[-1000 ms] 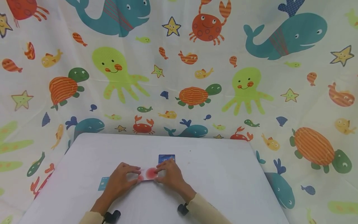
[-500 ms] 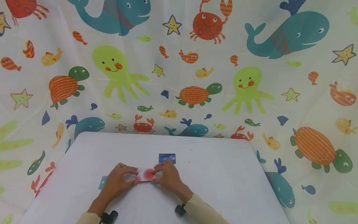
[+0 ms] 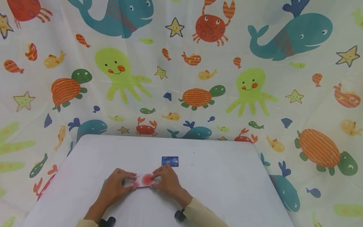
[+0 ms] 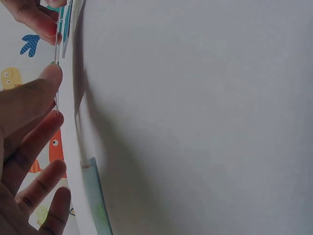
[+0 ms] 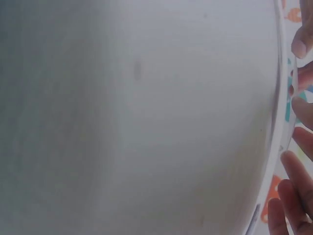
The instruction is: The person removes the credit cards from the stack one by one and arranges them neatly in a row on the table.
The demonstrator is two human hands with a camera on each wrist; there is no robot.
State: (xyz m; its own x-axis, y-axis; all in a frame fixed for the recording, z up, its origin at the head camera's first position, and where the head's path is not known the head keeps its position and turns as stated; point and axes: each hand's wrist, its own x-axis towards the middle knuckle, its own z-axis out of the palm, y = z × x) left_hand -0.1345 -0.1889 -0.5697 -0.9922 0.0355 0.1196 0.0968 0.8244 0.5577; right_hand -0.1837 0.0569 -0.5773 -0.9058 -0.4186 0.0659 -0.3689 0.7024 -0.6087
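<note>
A white card with red circles [image 3: 144, 180] is stretched between both hands over the white table. My left hand [image 3: 114, 185] pinches its left end with thumb and index finger. At the other end, the thumb and fingers of my right hand [image 3: 168, 182] hold the card. The left wrist view shows the card edge-on as a thin line, with the left hand's remaining fingers [image 4: 46, 183] spread below it. A teal card [image 4: 97, 200] lies on the table, mostly hidden behind the left hand in the head view. Just beyond the right hand rests a blue card [image 3: 170, 161].
The white table [image 3: 221, 179] spreads around the hands. Behind it hangs a curtain [image 3: 181, 75] printed with sea animals. Small dark wrist cameras [image 3: 180, 216] are strapped at both cuffs.
Both hands have shifted left and slightly nearer the person, carrying the red-circled card. The left hand now covers nearly all of the teal card; more of the blue card shows.
</note>
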